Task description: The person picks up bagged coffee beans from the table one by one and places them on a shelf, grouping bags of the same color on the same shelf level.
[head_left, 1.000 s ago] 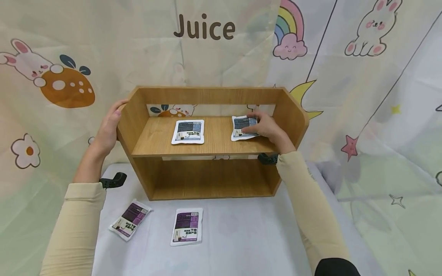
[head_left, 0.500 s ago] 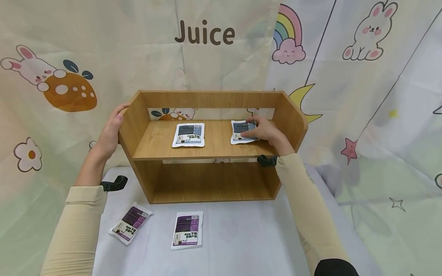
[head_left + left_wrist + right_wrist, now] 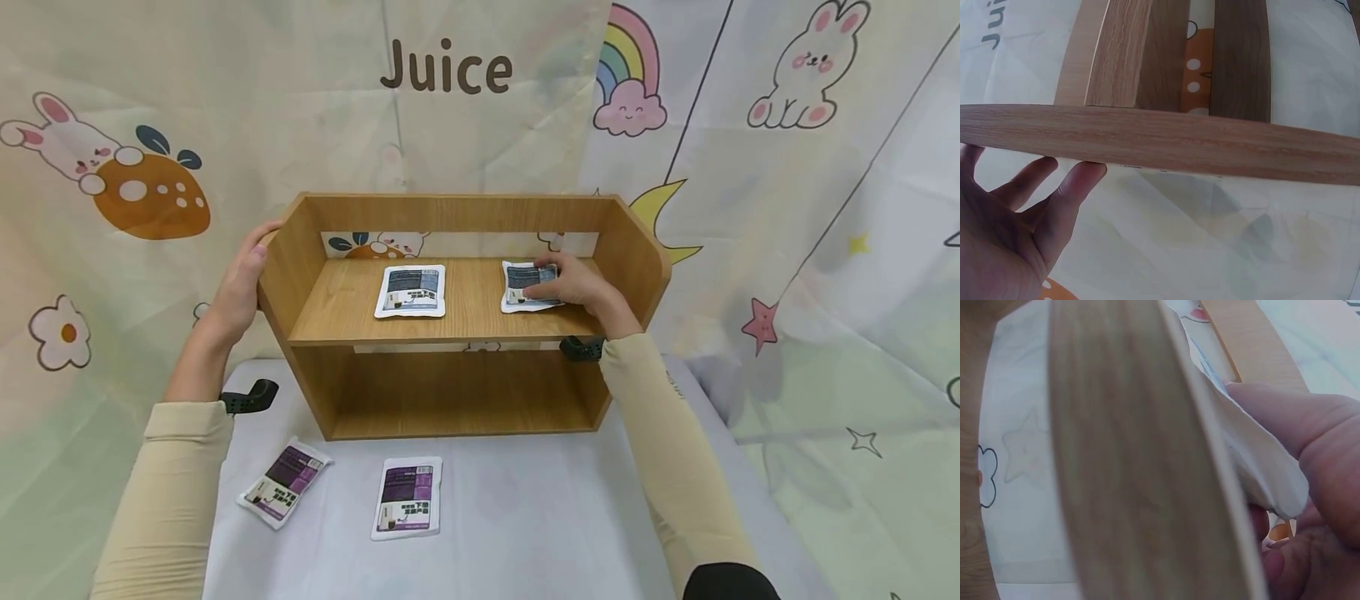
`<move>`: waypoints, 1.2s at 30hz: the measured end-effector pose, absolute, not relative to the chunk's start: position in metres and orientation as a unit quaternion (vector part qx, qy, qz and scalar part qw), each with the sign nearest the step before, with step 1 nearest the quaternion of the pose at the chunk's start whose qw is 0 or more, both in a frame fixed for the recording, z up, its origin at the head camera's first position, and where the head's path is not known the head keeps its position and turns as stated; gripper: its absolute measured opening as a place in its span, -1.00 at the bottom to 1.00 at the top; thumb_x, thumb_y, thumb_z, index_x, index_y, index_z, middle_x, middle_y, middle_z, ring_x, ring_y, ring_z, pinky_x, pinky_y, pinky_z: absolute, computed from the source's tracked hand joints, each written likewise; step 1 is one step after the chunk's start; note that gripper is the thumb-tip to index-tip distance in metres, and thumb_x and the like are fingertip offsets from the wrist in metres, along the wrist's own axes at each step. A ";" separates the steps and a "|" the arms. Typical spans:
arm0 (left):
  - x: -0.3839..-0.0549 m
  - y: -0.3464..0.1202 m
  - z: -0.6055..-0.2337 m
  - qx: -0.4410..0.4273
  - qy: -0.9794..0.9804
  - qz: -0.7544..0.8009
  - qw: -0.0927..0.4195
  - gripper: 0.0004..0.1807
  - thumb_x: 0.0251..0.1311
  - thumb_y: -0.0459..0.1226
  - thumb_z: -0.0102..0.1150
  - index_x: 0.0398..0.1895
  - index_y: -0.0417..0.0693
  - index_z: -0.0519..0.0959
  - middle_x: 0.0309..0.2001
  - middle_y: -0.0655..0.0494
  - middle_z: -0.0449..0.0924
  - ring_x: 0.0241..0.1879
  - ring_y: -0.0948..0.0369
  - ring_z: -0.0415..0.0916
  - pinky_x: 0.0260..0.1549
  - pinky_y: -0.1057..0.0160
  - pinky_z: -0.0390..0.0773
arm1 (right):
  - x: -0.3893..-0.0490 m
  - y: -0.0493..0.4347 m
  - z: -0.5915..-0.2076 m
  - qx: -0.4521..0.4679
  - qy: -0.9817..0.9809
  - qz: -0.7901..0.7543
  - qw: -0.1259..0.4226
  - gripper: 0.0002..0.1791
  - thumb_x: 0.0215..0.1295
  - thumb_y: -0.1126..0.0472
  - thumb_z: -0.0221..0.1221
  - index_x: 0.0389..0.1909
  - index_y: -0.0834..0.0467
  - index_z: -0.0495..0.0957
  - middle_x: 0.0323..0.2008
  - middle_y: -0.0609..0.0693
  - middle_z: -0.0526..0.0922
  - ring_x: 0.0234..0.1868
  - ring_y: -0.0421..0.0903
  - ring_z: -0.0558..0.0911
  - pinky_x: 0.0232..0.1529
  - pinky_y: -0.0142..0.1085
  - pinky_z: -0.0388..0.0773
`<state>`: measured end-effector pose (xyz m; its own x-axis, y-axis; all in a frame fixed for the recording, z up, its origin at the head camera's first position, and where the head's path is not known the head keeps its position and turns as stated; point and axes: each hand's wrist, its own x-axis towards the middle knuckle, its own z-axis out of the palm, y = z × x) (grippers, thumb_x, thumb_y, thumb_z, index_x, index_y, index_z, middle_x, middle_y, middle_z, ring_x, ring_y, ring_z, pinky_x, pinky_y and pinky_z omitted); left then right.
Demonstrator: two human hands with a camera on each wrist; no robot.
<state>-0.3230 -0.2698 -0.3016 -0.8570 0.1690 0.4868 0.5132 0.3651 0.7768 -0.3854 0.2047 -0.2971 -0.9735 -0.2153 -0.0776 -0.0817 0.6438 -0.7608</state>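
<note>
My right hand (image 3: 573, 283) holds a white pouch with a blue label (image 3: 525, 287) by its right edge, low over the upper board of a two-tier wooden shelf (image 3: 465, 329). From the right wrist, the thumb (image 3: 1272, 412) lies along one face of the pouch (image 3: 1263, 459), with fingertips showing below it. A second blue-labelled pouch (image 3: 410, 291) lies flat on the same board, left of centre. My left hand (image 3: 238, 287) rests against the shelf's left side panel. In the left wrist view, its thumb and fingertips (image 3: 1088, 175) touch the panel (image 3: 1166, 140).
Two pouches with purple labels lie on the white tabletop in front of the shelf: one slanted (image 3: 285, 483) at the left, one nearly straight (image 3: 407, 498) near the middle. A printed fabric backdrop (image 3: 480, 142) hangs close behind the shelf.
The head view tilted slightly. Both hands, the shelf and the pouches have kept nearly the same places, with the held pouch lying a little flatter than a second ago.
</note>
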 end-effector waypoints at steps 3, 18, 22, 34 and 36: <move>-0.323 -0.271 -0.302 -0.210 -0.810 -0.522 0.165 -0.43 0.44 0.01 -0.49 0.49 0.25 0.07 0.27 -0.03 0.15 0.06 0.00 0.21 -0.20 0.08 0.35 | -0.386 0.204 -0.298 -0.084 0.905 -0.409 0.079 -0.16 0.11 -0.03 0.41 0.38 0.07 0.28 0.34 0.14 0.21 0.16 0.09 0.27 0.23 -0.01 0.20; -0.320 -0.272 -0.302 -0.215 -0.803 -0.531 0.164 -0.43 0.45 -0.02 -0.51 0.48 0.19 0.11 0.23 -0.04 0.20 0.03 -0.01 0.25 -0.25 0.11 0.38 | -0.382 0.200 -0.299 -0.095 0.923 -0.369 0.051 -0.22 0.15 -0.07 0.36 0.35 0.09 0.31 0.30 0.14 0.29 0.14 0.09 0.32 0.22 0.01 0.24; -0.323 -0.271 -0.302 -0.226 -0.799 -0.533 0.162 -0.43 0.45 -0.03 -0.51 0.49 0.17 0.10 0.24 -0.04 0.18 0.04 -0.01 0.24 -0.23 0.10 0.37 | -0.374 0.200 -0.294 -0.100 0.933 -0.345 0.034 -0.21 0.24 -0.04 0.28 0.41 0.16 0.23 0.36 0.20 0.22 0.26 0.13 0.26 0.23 0.04 0.23; -0.326 -0.270 -0.303 -0.216 -0.807 -0.524 0.167 -0.43 0.44 -0.02 -0.50 0.49 0.23 0.08 0.23 0.01 0.16 0.04 -0.01 0.22 -0.23 0.06 0.35 | -0.340 0.198 -0.267 -0.125 0.940 -0.314 -0.038 -0.35 0.32 -0.03 0.20 0.33 0.19 0.34 0.38 0.17 0.23 0.38 0.13 0.17 0.31 0.06 0.14; -0.325 -0.270 -0.304 -0.213 -0.808 -0.524 0.167 -0.43 0.44 -0.01 -0.50 0.49 0.24 0.08 0.23 0.01 0.17 0.03 0.00 0.22 -0.24 0.08 0.36 | -0.334 0.196 -0.261 -0.133 0.937 -0.320 -0.044 -0.36 0.32 -0.04 0.20 0.33 0.17 0.34 0.34 0.15 0.28 0.35 0.12 0.22 0.29 0.04 0.18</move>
<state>-0.3252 -0.2700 -0.3035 -0.8540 0.1688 0.4920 0.5181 0.3600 0.7758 -0.3339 0.1962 -0.2609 -0.9607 -0.2213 0.1677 -0.2776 0.7602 -0.5874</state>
